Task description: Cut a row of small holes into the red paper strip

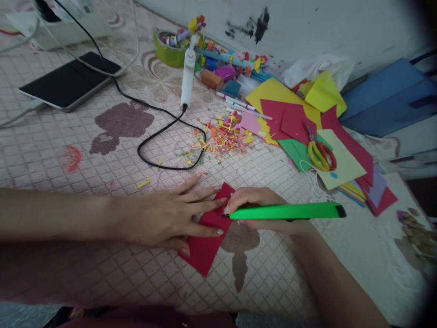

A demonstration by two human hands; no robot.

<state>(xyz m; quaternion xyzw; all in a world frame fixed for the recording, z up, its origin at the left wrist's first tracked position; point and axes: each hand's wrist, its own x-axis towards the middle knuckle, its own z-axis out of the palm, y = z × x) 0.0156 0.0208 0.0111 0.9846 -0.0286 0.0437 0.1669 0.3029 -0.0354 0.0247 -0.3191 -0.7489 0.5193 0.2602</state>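
Maroon garment (pixel 153 320) edging the foreground, left hand (pixel 164 216) pressing flat, fingers spread, on red paper (pixel 205 248) lying on the quilted mat (pixel 51 152), right hand (pixel 254 199) gripping a green tool (pixel 290 211) at its corner, scuffed white wall (pixel 324 23) rising beyond

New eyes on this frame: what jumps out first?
The bright green tool, low in the middle, is held in the right hand. Its tip is on a red paper piece that the left hand presses flat. At upper right lies a heap of coloured paper sheets with yellow-and-red scissors on it, and paper scraps are scattered in the centre.
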